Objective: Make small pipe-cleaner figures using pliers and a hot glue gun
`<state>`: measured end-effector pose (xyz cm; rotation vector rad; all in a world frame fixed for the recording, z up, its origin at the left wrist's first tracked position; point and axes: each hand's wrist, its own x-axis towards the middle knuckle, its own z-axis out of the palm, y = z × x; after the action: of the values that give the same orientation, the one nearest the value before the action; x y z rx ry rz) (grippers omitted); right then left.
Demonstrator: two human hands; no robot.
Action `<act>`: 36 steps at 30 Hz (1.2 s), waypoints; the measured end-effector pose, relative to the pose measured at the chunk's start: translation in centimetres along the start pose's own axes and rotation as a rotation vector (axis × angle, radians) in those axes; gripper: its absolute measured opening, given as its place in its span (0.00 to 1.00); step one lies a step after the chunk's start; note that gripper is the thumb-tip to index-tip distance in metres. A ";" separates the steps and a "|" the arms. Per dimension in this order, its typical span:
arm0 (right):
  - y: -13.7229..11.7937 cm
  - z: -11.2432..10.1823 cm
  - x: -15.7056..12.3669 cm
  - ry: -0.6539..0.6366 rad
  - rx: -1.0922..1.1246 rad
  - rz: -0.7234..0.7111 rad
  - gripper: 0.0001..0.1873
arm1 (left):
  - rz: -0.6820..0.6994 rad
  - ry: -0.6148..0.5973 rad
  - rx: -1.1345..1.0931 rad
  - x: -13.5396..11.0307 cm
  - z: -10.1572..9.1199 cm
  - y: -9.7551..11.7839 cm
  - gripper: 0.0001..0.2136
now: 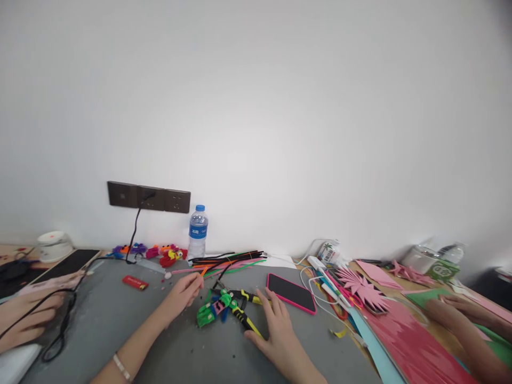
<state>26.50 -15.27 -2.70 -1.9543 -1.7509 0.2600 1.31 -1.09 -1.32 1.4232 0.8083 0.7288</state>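
My left hand (184, 292) reaches over the grey mat (120, 325), fingers curled together in a pinch near the ends of the pipe cleaners; what it pinches is too small to name. My right hand (278, 325) lies flat on the mat, fingers spread, beside yellow-and-black pliers (245, 312). Between the hands lies a green, pink and blue pipe-cleaner figure (214, 310). A bundle of coloured pipe cleaners (230, 260) stretches along the back of the mat.
A pink-cased phone (291, 292), a water bottle (198, 231), a red lighter (135, 282), small pipe-cleaner figures (156, 252) and a black cable from wall sockets (149, 197) surround me. Other people's hands show at the left (28, 314) and right (460, 312), with pink paper cut-outs (364, 288).
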 end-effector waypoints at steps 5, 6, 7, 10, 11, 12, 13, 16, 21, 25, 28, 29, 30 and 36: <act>2.3 2.3 -1.8 0.260 0.080 0.107 0.30 | -0.085 -0.101 0.036 0.4 -0.6 -0.6 0.27; 2.5 2.5 -1.8 0.260 0.094 0.104 0.29 | -0.098 -0.117 0.038 0.4 -0.7 -0.6 0.27; 2.6 2.6 -1.7 0.249 0.103 0.095 0.28 | -0.111 -0.129 0.037 0.5 -0.9 -0.5 0.27; 2.6 2.7 -1.0 0.202 0.113 0.072 0.26 | -0.139 -0.164 0.028 0.6 -1.1 -0.3 0.27; 2.7 2.6 -0.9 0.195 0.118 0.069 0.26 | -0.145 -0.172 0.028 0.6 -1.2 -0.3 0.27; 2.8 2.6 -0.8 0.190 0.128 0.064 0.26 | -0.150 -0.177 0.030 0.7 -1.2 -0.4 0.27; 3.0 2.6 -0.7 0.197 0.146 0.058 0.25 | -0.156 -0.181 0.034 0.8 -1.3 -0.5 0.27; 3.7 1.8 -0.1 0.300 0.222 0.013 0.21 | -0.171 -0.189 0.035 1.1 -1.3 -1.0 0.27; 5.5 -1.7 6.2 0.366 0.092 -0.093 0.18 | -0.197 -0.194 0.033 1.1 -1.3 -1.3 0.27; 6.8 -3.2 13.9 -0.023 -0.272 0.042 0.17 | -0.219 -0.201 0.040 1.1 -1.2 -0.9 0.29; 7.9 -2.9 17.3 -0.116 -0.320 0.059 0.16 | -0.221 -0.193 0.028 1.1 -1.2 -0.5 0.29; 8.2 -2.7 17.9 -0.144 -0.328 0.051 0.16 | -0.217 -0.192 0.026 1.1 -1.2 -0.4 0.29; 8.5 -2.5 18.2 -0.168 -0.335 0.038 0.17 | -0.216 -0.194 0.026 1.0 -1.1 -0.2 0.29; 9.6 -2.1 18.7 -0.209 -0.400 0.002 0.23 | -0.226 -0.202 0.008 0.8 -0.9 0.3 0.29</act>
<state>38.71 1.89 -2.10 -2.2748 -2.0620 0.1238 0.97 0.06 -1.07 1.3614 0.7986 0.4025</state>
